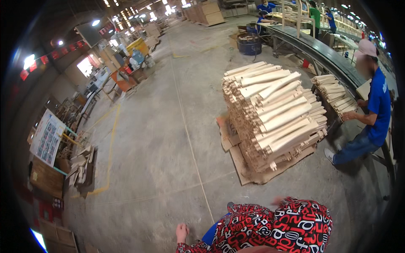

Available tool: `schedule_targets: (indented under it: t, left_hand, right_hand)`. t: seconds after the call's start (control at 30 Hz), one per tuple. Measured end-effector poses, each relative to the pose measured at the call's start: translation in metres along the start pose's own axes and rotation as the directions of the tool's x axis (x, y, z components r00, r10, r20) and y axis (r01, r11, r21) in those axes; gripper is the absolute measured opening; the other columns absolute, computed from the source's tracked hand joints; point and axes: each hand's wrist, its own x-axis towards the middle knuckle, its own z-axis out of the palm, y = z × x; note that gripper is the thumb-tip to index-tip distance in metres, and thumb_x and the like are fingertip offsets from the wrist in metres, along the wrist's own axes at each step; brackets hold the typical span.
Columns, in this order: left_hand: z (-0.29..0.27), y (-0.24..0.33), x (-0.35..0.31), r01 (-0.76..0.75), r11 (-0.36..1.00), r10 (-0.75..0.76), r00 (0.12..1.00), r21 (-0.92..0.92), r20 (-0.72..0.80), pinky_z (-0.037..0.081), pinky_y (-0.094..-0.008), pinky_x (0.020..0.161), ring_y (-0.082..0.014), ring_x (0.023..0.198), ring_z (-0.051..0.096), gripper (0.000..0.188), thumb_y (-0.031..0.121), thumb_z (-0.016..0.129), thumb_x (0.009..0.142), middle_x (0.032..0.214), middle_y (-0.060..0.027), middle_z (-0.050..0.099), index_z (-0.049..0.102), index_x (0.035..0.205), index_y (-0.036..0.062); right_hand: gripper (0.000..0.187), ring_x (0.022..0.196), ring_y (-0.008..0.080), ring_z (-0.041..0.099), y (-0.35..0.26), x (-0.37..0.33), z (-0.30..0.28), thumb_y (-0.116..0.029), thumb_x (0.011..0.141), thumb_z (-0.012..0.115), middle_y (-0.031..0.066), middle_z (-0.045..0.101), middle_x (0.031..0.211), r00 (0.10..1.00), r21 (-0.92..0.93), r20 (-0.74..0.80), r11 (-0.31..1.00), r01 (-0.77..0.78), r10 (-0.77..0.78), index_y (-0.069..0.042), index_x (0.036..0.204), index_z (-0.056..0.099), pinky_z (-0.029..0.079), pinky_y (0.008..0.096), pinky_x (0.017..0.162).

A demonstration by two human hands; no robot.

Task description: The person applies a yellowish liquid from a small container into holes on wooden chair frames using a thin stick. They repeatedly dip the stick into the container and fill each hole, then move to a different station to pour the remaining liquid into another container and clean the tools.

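Observation:
My left hand (182,233) hangs low at the lower edge, its fingers curled in with nothing showing in them. Smeared by motion, my right hand (278,200) is partly hidden by my patterned red, black and white sleeve (301,223); its fingers cannot be made out. Ahead of it stands a large stack of pale wooden pieces (278,109) on brown cardboard sheets (249,175). Neither hand touches the stack.
At the right, a co-worker in a blue shirt (380,109) handles a smaller wood stack (333,93) beside a long conveyor (312,44). A dark blue drum (249,44) stands farther back. On the left are a display board (47,137) and wood scraps (80,166).

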Motion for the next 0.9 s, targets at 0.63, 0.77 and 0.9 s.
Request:
schedule_targets:
  t: [0.63, 0.77, 0.9]
  left_hand:
    - [-0.134, 0.405, 0.654, 0.314, 0.946, -0.309, 0.949, 0.083, -0.065, 0.045, -0.0265, 0.056, -0.0142, 0.07, 0.057, 0.026, 0.022, 0.056, 0.084, 0.079, -0.0048, 0.058, 0.056, 0.102, 0.0032]
    - [-0.061, 0.551, 0.842, 0.017, 1.0, -0.013, 0.939, -0.008, 0.343, 0.046, -0.0284, 0.061, -0.0155, 0.076, 0.058, 0.033, 0.022, 0.056, 0.085, 0.093, -0.0059, 0.059, 0.052, 0.112, 0.0034]
    - [0.03, 0.701, 0.958, -0.207, 0.973, 0.114, 0.807, 0.097, 0.58, 0.047, -0.0283, 0.07, -0.0146, 0.086, 0.057, 0.038, 0.029, 0.059, 0.086, 0.1, -0.0059, 0.058, 0.053, 0.112, 0.0029]
  right_hand:
    - [0.02, 0.07, 0.0321, 0.061, -0.184, 0.374, -0.518, -0.023, 0.067, 0.062, 0.0149, 0.064, 0.076, 0.869, 0.367, -0.417, 0.924, -0.108, 0.267, -0.006, 0.075, 0.068, 0.049, 0.0409, 0.063]
    - [0.017, 0.068, 0.0237, 0.061, -0.129, 0.373, -0.583, -0.018, 0.063, 0.066, 0.0088, 0.064, 0.075, 0.76, 0.091, -0.648, 0.996, 0.012, 0.05, -0.011, 0.079, 0.068, 0.048, 0.0362, 0.059]
    - [0.027, 0.051, 0.0146, 0.056, -0.184, 0.491, -0.793, -0.028, 0.069, 0.07, 0.0083, 0.059, 0.061, 0.53, 0.917, -0.379, 0.387, 0.101, 0.759, -0.001, 0.073, 0.065, 0.046, 0.0331, 0.047]
